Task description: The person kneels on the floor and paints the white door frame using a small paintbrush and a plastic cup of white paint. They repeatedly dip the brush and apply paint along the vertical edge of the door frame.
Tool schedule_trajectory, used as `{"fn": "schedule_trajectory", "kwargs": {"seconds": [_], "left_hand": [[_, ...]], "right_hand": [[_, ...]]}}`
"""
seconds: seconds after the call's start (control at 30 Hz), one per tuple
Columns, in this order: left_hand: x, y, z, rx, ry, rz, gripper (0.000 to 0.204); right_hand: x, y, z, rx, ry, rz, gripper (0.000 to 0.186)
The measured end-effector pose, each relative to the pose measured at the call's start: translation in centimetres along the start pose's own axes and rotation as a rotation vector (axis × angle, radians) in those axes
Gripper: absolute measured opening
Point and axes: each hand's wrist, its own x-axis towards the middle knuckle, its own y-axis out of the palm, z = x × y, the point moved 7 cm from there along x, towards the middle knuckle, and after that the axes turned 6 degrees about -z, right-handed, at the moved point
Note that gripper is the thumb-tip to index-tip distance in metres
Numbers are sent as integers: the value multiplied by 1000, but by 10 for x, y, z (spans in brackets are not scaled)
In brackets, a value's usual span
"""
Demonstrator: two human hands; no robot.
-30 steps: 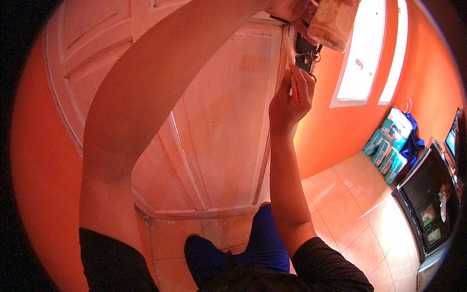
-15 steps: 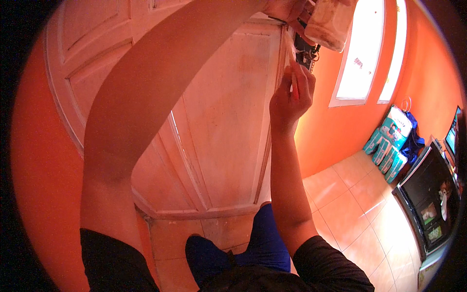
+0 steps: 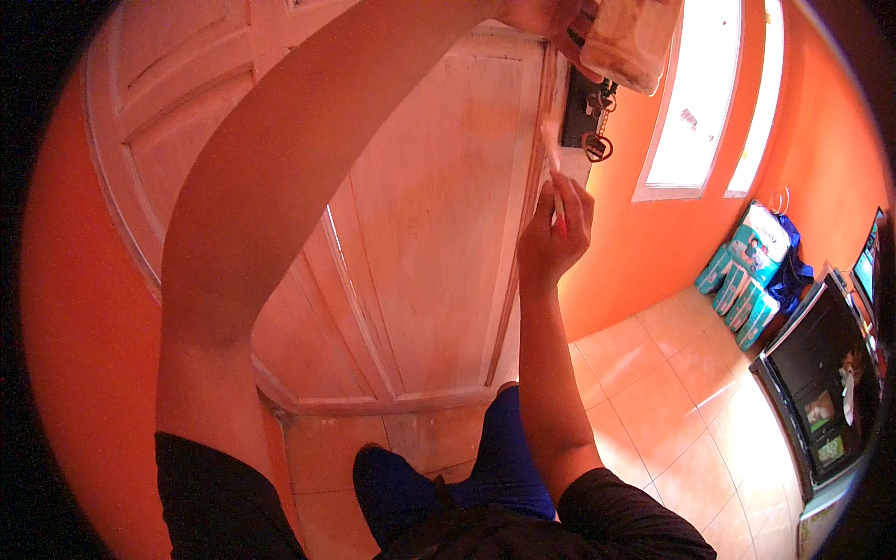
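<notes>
My left arm reaches up across the picture. My left hand [image 3: 546, 17], at the top edge, grips a pale crumpled cloth [image 3: 635, 42] just above the dark lock plate [image 3: 581, 98] on the edge of a pale panelled door [image 3: 420, 233]. A bunch of keys with a heart-shaped ring [image 3: 597, 142] hangs from the lock. My right hand [image 3: 553, 238] is lower, beside the door's edge, and pinches a thin pale stick [image 3: 553, 163] that points up toward the lock. The stick's tip is apart from the keys.
Orange walls flank the door, and a bright window [image 3: 695, 93] is on the right. Stacked teal and white packs [image 3: 747, 271] lean on the wall by a dark cabinet with a screen [image 3: 821, 392]. The floor is tiled [image 3: 672, 411], and my blue-clad legs [image 3: 485, 467] stand at the threshold.
My right hand has come down from the lock and now holds the stick lower along the door's edge. The lock and keys are uncovered. My left hand stays up with the cloth.
</notes>
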Motion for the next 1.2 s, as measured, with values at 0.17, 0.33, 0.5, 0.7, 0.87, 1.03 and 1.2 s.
{"fn": "schedule_trajectory", "kwargs": {"seconds": [0.17,0.33,0.5,0.7,0.87,1.03,1.2], "left_hand": [[-9,4,-7,53,108,22,83],[-23,17,-13,59,197,71,84],[-9,9,-5,53,44,8,82],[-6,3,-6,36,63,8,78],[-26,21,-17,64,147,40,78],[-26,21,-22,128,79,-53,80],[-2,19,-14,55,-44,27,82]], "right_hand": [[3,-11,12,28,-70,-15,15],[26,0,4,56,-51,-30,15],[-3,-9,-6,-28,-1,43,14],[-6,-19,14,19,-31,30,13],[37,10,21,137,-105,-55,15],[60,33,24,85,-159,-72,17],[57,39,14,59,-136,-88,17]]}}
